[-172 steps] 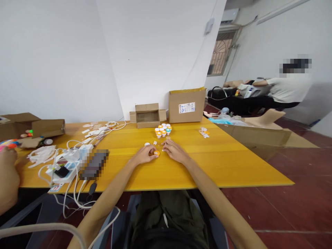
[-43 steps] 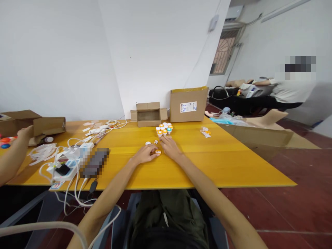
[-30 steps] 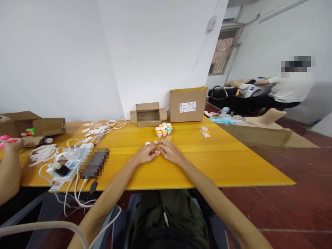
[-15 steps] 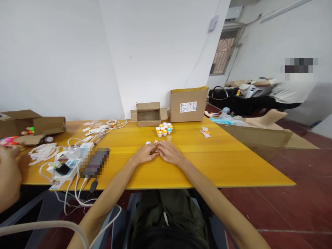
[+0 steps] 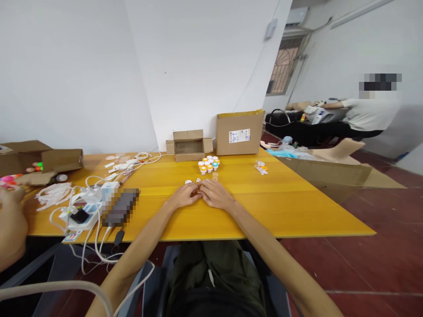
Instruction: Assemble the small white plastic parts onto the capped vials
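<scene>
My left hand and my right hand meet over the table, fingertips curled together. Something small and orange shows between them, mostly covered by the fingers, and its kind is unclear. Close beyond the fingertips lie a white round piece, a small white piece with holes and pale translucent discs. Farther back stands a tight cluster of small pieces with round white tops, with orange or teal rims. To the right of it lies a little group of white and orange parts.
An open small carton and a larger labelled box stand by the wall. Left are a power strip with white cables, a dark pixelated object and another person's hand. A seated person is at far right.
My hands stay together in nearly the same spot, with only slight finger movement. The view has shifted a little. Nothing else on the table near me has visibly moved.
</scene>
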Demonstrator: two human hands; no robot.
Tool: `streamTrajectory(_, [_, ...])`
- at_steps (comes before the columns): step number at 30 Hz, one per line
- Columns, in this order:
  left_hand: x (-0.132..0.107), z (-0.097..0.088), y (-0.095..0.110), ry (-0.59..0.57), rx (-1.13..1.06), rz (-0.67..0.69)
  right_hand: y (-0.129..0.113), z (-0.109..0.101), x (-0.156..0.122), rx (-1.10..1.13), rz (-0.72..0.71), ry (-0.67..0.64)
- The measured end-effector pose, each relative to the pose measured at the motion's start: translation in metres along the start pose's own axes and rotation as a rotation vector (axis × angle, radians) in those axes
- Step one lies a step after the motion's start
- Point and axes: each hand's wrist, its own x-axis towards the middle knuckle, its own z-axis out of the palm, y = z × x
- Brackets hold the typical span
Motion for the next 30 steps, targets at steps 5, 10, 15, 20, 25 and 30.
streamTrajectory(5, [-0.0001,0.0009,-0.0010,0.006,-0.001,-0.007,-0.0016,0.0006,-0.0003,0.022,0.035,0.008])
streamTrajectory(10, [0.0001,0.0013,-0.0016,0.005,0.011,0.008,-0.0020,-0.0003,-0.0003,0.011,0.029,0.021])
streamTrajectory(15, [-0.0003,0.0012,-0.0024,0.000,0.013,0.010,-0.0021,-0.0031,0.0001,0.037,0.033,0.003])
streamTrajectory(20, [-0.0003,0.0016,-0.0030,-0.002,0.006,0.013,-0.0029,-0.0038,0.0002,0.043,0.038,-0.003])
streamTrajectory(25, [0.0000,0.0018,-0.0034,-0.002,-0.009,0.006,-0.0014,-0.0009,-0.0014,0.068,0.059,-0.001])
streamTrajectory(30, [0.0006,0.0014,-0.0030,-0.014,0.013,-0.003,-0.0020,-0.0009,-0.0006,0.087,0.081,0.018])
